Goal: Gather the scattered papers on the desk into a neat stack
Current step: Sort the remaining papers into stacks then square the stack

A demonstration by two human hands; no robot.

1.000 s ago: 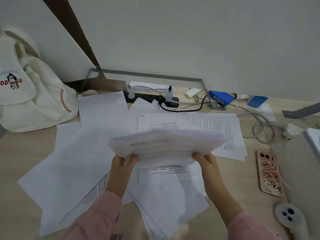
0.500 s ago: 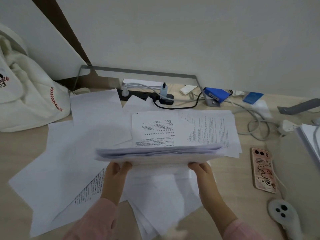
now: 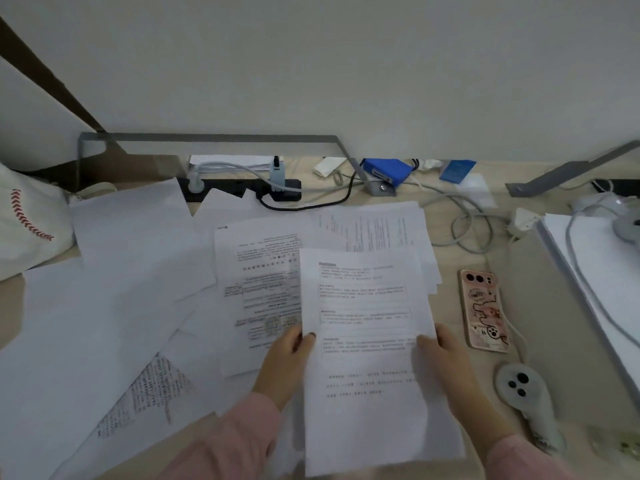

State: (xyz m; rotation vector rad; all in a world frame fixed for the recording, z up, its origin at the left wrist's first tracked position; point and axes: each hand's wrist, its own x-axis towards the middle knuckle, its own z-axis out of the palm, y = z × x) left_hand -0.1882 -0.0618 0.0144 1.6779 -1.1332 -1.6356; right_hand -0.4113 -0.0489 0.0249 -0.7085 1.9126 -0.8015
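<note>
I see both hands, the left hand (image 3: 289, 355) and right hand (image 3: 441, 348), pinching the side edges of the gathered stack (image 3: 367, 341), long axis toward the counter's back edge, while loose sheets (image 3: 131, 271) lie leftward, nearer my left hand.

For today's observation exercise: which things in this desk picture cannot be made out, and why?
- Printed text on the held stack: too small and blurred, head view.
- White bag: cut off by the left edge.
- Sheets under the stack: hidden, so their number is unknown.
- Right hand, left hand: fingers partly hidden behind paper.
</note>
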